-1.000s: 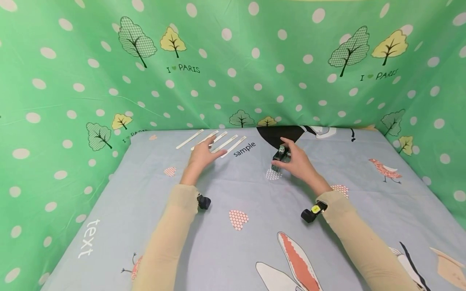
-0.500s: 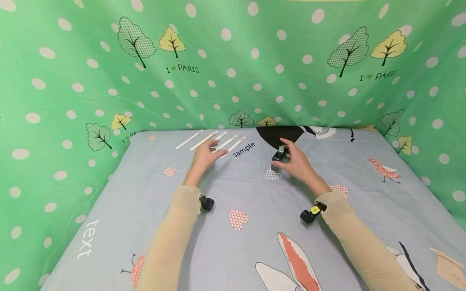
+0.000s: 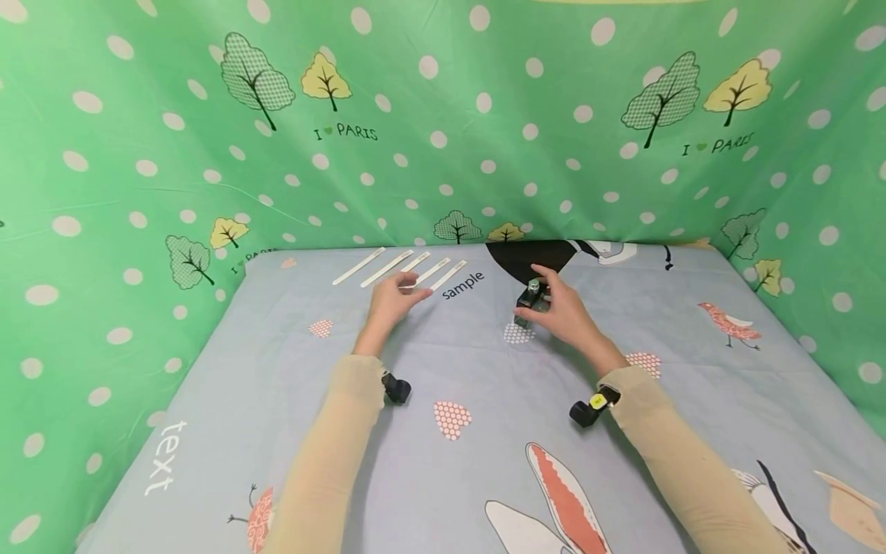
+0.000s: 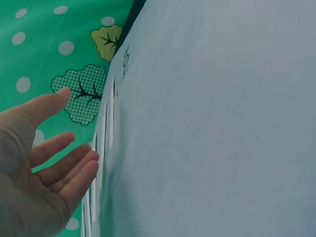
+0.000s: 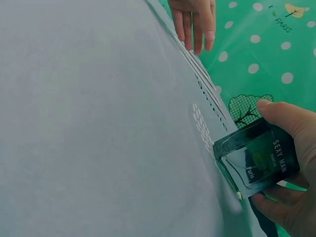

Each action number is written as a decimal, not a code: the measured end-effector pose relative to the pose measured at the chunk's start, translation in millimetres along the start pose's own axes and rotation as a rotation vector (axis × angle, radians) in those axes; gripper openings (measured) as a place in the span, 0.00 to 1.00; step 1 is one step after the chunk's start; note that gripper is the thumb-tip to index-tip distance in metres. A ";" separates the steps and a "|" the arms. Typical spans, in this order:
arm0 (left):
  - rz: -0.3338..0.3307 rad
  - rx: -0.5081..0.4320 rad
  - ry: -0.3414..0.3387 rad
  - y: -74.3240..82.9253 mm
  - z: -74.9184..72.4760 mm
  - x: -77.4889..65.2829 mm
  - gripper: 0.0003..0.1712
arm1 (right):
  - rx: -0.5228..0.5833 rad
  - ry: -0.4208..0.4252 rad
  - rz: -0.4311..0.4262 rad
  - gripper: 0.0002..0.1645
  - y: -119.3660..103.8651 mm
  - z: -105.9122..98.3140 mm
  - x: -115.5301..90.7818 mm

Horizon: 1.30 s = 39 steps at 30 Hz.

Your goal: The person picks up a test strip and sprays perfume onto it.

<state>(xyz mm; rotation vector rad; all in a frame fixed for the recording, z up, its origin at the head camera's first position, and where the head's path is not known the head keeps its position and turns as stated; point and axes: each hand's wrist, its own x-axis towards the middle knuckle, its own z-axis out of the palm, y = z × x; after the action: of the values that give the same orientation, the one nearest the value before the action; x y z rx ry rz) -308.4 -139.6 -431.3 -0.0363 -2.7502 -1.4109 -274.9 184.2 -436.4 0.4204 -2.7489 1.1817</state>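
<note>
In the head view my right hand holds a dark green glass perfume bottle between thumb and fingers, its sprayer top showing. The right wrist view shows the bottle close up, lettered "SEXY MAN PARFUM", clear towards its base. The base is at or near the cloth; contact is hard to tell. My left hand hovers with bent, spread fingers over the near ends of several white paper strips. Nothing shows between its fingers in the left wrist view, where the strips lie beyond the fingertips.
A grey-blue printed cloth covers the table. The strips lie side by side at its far left, beside the printed word "sample". Green dotted curtains rise behind the table and along both sides.
My left hand has shifted slightly right and nearer to me, its fingers drawing back over the strips. The right hand and the perfume bottle have stayed almost still.
</note>
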 end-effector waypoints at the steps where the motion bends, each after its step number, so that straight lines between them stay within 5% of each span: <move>1: -0.004 -0.005 0.000 -1.0 0.3 0.1 0.32 | 0.001 0.000 0.000 0.56 0.3 0.7 0.1; 23: -0.116 0.000 0.012 -19.6 2.3 -0.1 0.25 | 0.026 -0.027 0.009 0.56 -5.3 8.5 -0.1; 39: -0.152 0.096 0.044 -9.4 9.6 13.3 0.19 | 0.051 -0.021 0.050 0.54 -4.6 3.8 0.1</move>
<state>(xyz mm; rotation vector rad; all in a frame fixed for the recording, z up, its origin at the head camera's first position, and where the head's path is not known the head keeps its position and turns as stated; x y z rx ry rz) -322.4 -137.3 -443.8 0.2085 -2.8330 -1.2924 -273.6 178.4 -435.7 0.3736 -2.7679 1.2690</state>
